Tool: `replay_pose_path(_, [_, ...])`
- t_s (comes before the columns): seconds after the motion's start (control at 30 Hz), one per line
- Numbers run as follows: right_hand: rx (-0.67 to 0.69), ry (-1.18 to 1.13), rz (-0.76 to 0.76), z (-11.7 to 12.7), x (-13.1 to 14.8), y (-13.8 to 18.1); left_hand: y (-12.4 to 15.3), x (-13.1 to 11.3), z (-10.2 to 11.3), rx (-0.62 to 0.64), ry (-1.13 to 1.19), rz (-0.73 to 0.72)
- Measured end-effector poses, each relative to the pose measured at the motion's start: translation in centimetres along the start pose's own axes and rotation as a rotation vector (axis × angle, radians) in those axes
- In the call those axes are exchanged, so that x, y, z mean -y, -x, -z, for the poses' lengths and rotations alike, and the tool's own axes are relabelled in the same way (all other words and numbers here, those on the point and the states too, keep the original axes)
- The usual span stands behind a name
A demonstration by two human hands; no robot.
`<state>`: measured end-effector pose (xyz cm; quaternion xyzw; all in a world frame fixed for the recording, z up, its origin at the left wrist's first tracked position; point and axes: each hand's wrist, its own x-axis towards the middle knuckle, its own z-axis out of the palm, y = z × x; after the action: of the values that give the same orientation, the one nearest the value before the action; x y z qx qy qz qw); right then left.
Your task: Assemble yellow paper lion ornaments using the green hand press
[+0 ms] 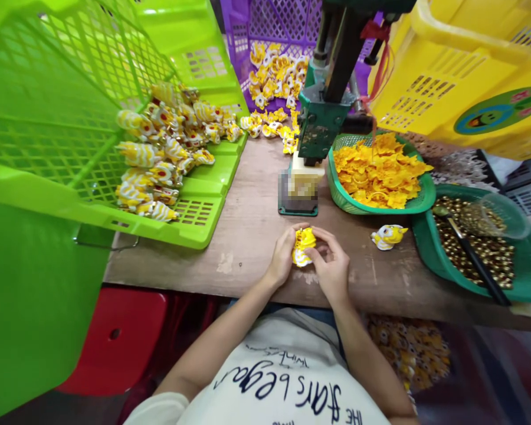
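Note:
Both hands meet over the near edge of the wooden table (256,224). My left hand (282,257) and my right hand (331,265) together grip a small yellow and white toy figure (303,244), fingers wrapped round its sides. A second toy figure (388,235) lies alone on the table to the right of my hands. Straight behind my hands stands a green press machine (323,112) on a small base.
A tilted green crate (115,136) at left spills several toy figures. A purple crate (274,35) behind holds more. A green basket of yellow pieces (380,174) and a green tray of brass-coloured bits (478,248) sit at right. A yellow crate (469,71) leans far right.

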<state>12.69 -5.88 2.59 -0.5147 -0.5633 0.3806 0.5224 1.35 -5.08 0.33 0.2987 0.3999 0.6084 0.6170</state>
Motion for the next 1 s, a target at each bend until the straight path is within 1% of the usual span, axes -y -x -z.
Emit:
replay_pose_path(0.1, [-0.006,-0.133,-0.053,-0.9,-0.7,0.3,0.2,0.1,-0.1,-0.009,-0.056,-0.028])
replay_pose_path(0.2, [-0.035,-0.246,-0.11,-1.3,-1.1,0.6,0.4,0.0,-0.1,-0.028,-0.093,-0.045])
replay_pose_path(0.33, [-0.048,-0.291,-0.181,-1.2,-1.4,0.8,0.5,-0.1,-0.1,-0.023,-0.242,-0.131])
replay_pose_path(0.47, [-0.076,-0.317,-0.202,-1.1,-1.8,0.9,0.7,0.0,0.1,0.0,-0.43,-0.212])
replay_pose_path(0.57, [-0.087,-0.325,-0.213,-1.1,-1.9,1.0,0.7,0.3,0.3,0.015,-0.498,-0.239])
replay_pose_path(0.73, [-0.081,-0.36,-0.219,-1.3,-1.7,1.1,0.8,0.3,0.3,0.01,-0.534,-0.263])
replay_pose_path(1.0, [-0.08,-0.367,-0.241,-1.4,-1.8,1.1,1.0,0.2,0.2,0.016,-0.535,-0.255])
